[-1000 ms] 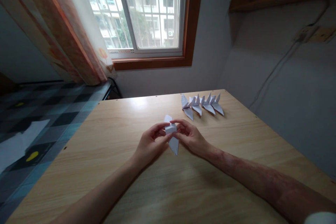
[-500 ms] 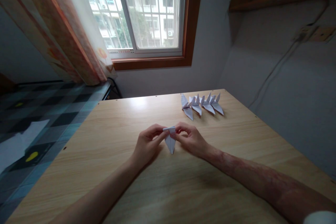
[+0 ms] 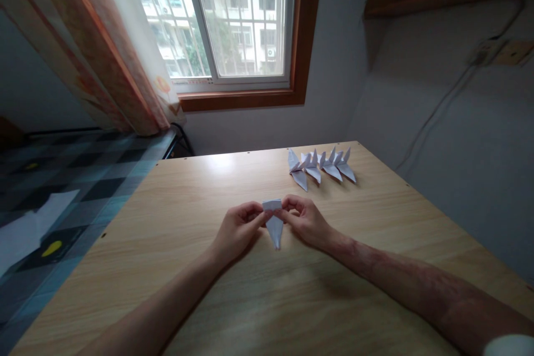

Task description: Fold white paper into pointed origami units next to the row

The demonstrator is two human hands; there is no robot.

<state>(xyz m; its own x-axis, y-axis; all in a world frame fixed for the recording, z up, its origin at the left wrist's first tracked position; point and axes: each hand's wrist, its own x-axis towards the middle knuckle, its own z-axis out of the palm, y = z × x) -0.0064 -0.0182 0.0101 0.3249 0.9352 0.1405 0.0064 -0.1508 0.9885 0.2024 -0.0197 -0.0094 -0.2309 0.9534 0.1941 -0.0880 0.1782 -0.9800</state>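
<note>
A small white folded paper piece [image 3: 274,223] with a point facing me is held just above the wooden table [image 3: 200,200]. My left hand [image 3: 237,229] pinches its upper left corner. Fingers of my right hand [image 3: 305,220] are closed on its upper right corner. The two hands meet at the paper's top edge, near the middle of the table.
Several finished white folded paper pieces [image 3: 321,167] lie in a row at the table's far right. A window [image 3: 233,16] with a curtain [image 3: 104,44] is beyond the far edge. A checkered bed cover [image 3: 54,189] lies to the left, a wall to the right.
The upright flap at the top of the paper has been folded down, so the piece is now shorter. Both hands stayed in nearly the same place.
</note>
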